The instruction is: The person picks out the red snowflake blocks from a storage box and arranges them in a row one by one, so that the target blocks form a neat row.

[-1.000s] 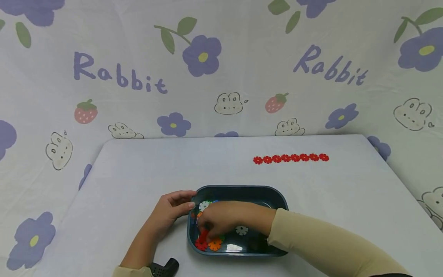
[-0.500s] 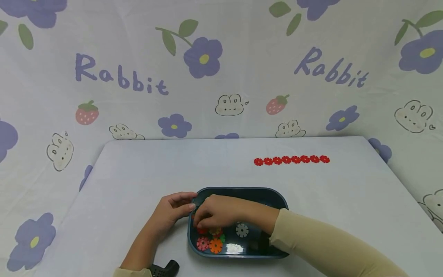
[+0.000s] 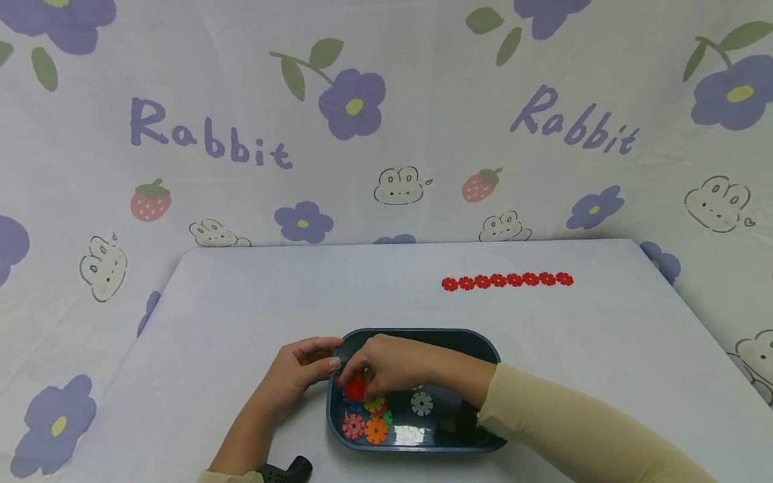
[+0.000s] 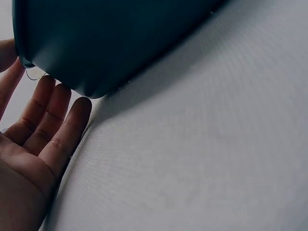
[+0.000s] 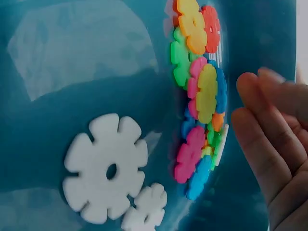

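A dark teal tray (image 3: 445, 439) on the table holds plastic snowflake building discs. My left hand (image 3: 294, 370) rests at its left rim; in the left wrist view, fairly straight fingers (image 4: 60, 134) lie against the tray's outer wall. Inside the tray's left end, my right hand (image 3: 386, 362) pinches a red snowflake disc (image 3: 355, 389), just above the heap. That disc does not show in the right wrist view. Below the hand lie an orange disc (image 3: 376, 431), a pinkish-red disc (image 3: 353, 426) and a yellow disc (image 5: 207, 94). Nearer the tray's middle lies a white disc (image 5: 108, 166).
Several red discs (image 3: 498, 280) form a straight row at the back right of the white table (image 3: 253, 288). A black device (image 3: 290, 471) sits at the left wrist. Behind the table hangs a printed cloth (image 3: 423, 87).
My right hand has moved up toward the tray's far left side, and the red disc has moved with it. The pinkish-red disc is uncovered. My left hand stays at the rim.
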The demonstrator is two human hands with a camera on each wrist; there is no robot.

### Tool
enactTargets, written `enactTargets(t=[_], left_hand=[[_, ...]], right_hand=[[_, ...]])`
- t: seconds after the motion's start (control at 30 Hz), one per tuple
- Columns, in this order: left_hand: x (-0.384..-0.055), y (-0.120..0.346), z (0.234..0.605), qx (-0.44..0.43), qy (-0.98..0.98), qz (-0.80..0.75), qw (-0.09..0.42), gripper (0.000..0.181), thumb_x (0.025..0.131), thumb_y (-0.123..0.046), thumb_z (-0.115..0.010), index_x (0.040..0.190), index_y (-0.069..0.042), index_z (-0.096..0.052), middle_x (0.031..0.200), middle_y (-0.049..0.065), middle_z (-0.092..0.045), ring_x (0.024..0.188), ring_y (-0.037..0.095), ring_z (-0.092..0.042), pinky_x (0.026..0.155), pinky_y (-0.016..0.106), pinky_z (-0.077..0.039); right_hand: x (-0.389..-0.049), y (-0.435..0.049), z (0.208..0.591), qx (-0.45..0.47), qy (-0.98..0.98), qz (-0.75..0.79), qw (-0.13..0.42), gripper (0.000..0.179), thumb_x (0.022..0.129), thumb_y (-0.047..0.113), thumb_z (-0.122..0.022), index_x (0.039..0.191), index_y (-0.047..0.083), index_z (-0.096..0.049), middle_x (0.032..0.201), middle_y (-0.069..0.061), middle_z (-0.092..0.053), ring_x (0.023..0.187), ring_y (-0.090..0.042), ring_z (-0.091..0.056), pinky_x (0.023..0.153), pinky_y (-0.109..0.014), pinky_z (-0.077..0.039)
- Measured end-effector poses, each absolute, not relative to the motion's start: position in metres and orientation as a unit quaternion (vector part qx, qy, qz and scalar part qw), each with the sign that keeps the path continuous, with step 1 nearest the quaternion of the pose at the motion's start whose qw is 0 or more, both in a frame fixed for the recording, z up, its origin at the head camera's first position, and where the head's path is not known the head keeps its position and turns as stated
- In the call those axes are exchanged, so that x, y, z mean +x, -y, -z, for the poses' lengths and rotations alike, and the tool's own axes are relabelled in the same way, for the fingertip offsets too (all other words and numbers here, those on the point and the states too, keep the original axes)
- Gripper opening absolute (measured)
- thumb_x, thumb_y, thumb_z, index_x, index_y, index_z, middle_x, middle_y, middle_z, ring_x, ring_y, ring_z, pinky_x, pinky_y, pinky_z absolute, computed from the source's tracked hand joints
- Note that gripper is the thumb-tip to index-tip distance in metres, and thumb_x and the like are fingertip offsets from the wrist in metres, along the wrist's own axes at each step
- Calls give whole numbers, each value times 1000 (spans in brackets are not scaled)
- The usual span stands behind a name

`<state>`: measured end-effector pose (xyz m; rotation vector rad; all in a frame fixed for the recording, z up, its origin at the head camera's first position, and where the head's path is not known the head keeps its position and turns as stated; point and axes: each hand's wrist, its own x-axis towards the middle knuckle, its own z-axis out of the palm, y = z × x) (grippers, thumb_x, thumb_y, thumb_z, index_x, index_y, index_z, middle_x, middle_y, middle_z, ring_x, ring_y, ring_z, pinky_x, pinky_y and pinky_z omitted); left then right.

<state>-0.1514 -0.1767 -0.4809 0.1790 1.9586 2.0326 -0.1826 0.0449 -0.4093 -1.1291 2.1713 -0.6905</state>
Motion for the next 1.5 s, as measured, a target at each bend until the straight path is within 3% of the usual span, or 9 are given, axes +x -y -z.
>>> enactTargets(t=[0.2,0.33,0.57,0.8,1.0,1.13,1.33,1.5], left_hand=[[-151,177,482,63,-683,-711,156,43,90,-15,-71,128,2,-61,107,4,-69,98,15,-66,83,31,-58],[-152,176,481,60,-682,-712,156,43,89,-15,-72,128,2,-62,109,9,-69,97,16,-66,82,31,-58],[-152,174,480,48,-688,-707,157,44,88,-16,-73,127,1,-62,112,15,-66,95,15,-65,82,29,-58],[-153,174,482,49,-687,-708,157,44,88,-18,-74,127,0,-63,113,15,-67,96,16,-65,82,30,-59],[-152,173,483,45,-691,-705,154,42,89,-16,-73,127,-2,-64,115,10,-68,99,17,-65,83,32,-59],[-150,173,484,37,-696,-700,155,41,89,-17,-73,127,-3,-64,119,12,-67,102,19,-66,84,33,-58],[-150,172,481,25,-702,-694,159,43,88,-19,-73,127,-3,-64,120,15,-66,102,19,-65,83,32,-58],[-151,171,479,18,-701,-694,162,44,88,-19,-74,127,-3,-64,121,14,-66,103,20,-65,85,32,-58]], right_hand=[[-187,-61,393,-432,-809,297,265,37,80,25,-83,114,19,-70,100,12,-70,86,1,-64,80,-19,-55],[-196,-85,376,-403,-816,342,235,40,80,29,-83,115,18,-69,106,12,-70,96,-2,-66,90,-28,-56],[-218,-159,359,-327,-857,381,116,45,80,29,-82,122,22,-69,122,5,-69,116,-16,-64,98,-38,-52],[-232,-241,366,-172,-898,403,31,49,83,35,-79,129,20,-66,129,-5,-66,120,-26,-62,91,-38,-56],[-237,-296,386,-29,-889,456,-31,54,88,43,-71,136,20,-60,130,-6,-64,111,-11,-64,87,-19,-54],[-245,-328,401,92,-851,513,-68,64,84,52,-70,140,24,-56,132,3,-59,114,-5,-54,99,-23,-49],[-273,-370,434,248,-694,669,-103,75,74,43,-82,142,24,-55,133,6,-54,123,-11,-51,113,-28,-35],[-284,-389,463,306,-711,628,-81,71,81,44,-76,145,26,-50,141,4,-50,128,-12,-44,115,-28,-34]])
